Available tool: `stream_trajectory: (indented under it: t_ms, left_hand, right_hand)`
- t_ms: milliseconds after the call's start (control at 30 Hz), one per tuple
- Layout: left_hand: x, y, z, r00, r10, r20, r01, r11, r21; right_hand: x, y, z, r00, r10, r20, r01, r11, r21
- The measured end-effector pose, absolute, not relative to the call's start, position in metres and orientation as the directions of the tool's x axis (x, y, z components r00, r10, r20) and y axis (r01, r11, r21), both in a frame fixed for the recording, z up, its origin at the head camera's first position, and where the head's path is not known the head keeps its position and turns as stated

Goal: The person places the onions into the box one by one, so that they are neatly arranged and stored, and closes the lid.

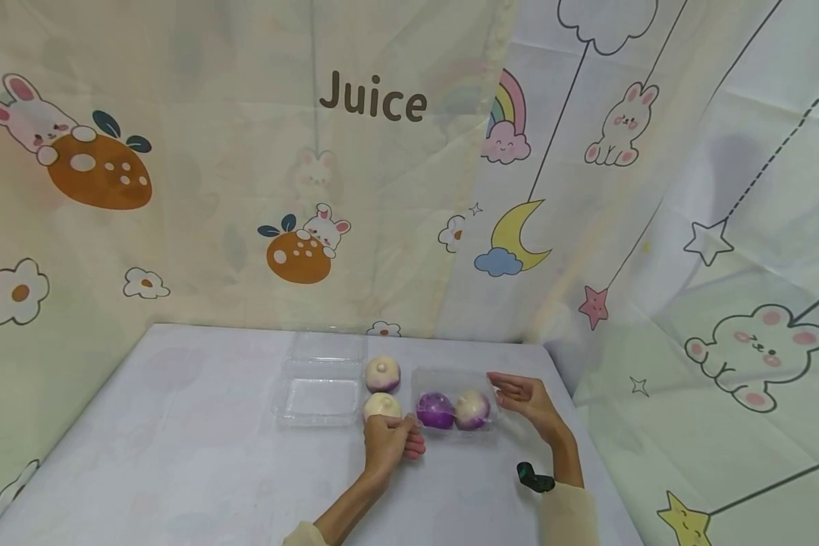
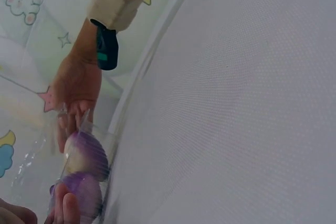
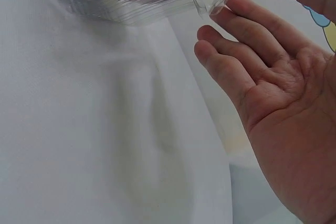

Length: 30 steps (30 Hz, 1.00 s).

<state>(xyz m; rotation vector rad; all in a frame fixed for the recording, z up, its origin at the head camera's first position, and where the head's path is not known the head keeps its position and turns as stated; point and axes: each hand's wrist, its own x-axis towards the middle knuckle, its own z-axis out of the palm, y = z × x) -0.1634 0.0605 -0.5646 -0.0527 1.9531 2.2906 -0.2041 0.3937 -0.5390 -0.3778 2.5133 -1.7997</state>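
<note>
A clear plastic clamshell box (image 1: 448, 375) holds two round purple-and-cream things: a mostly purple one (image 1: 435, 410) and a paler one (image 1: 473, 410). At the box's right end, my right hand (image 1: 528, 402) pinches its thin plastic edge between thumb and fingers, the other fingers stretched out. My left hand (image 1: 387, 447) grips the near left end; in the left wrist view its fingertips (image 2: 65, 208) lie against the box, with part of the grip hidden. Just beyond that hand sits a cream round thing (image 1: 382, 406), partly covered by it. Another knobbed one (image 1: 383, 374) stands behind.
Left of the loose round things, a second clear plastic box (image 1: 322, 398) lies with its lid opened toward the back. A dark band (image 1: 535, 478) is strapped at the right wrist. Printed cloth (image 1: 382, 189) hangs behind the white table (image 1: 177, 440).
</note>
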Motion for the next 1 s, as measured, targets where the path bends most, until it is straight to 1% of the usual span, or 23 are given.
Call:
stream_trajectory:
  t_ms: [367,600,1000]
  left_hand:
    - [-0.1627,0.0612,-0.5613,-0.984,0.065,-0.164,-0.173,-0.18,0.968]
    - [-0.1631,0.0614,-0.5638,-0.987,0.058,-0.147,-0.154,-0.138,0.978]
    - [-0.1631,0.0615,-0.5641,-0.987,0.067,-0.148,-0.156,-0.154,0.976]
  right_hand:
    - [-0.203,0.3943,-0.5423,-0.967,-0.223,0.124,-0.188,0.294,-0.937]
    - [-0.2017,0.3935,-0.5418,-0.969,-0.217,0.114,-0.176,0.295,-0.939]
    - [-0.2007,0.3936,-0.5416,-0.965,-0.225,0.131,-0.195,0.289,-0.937]
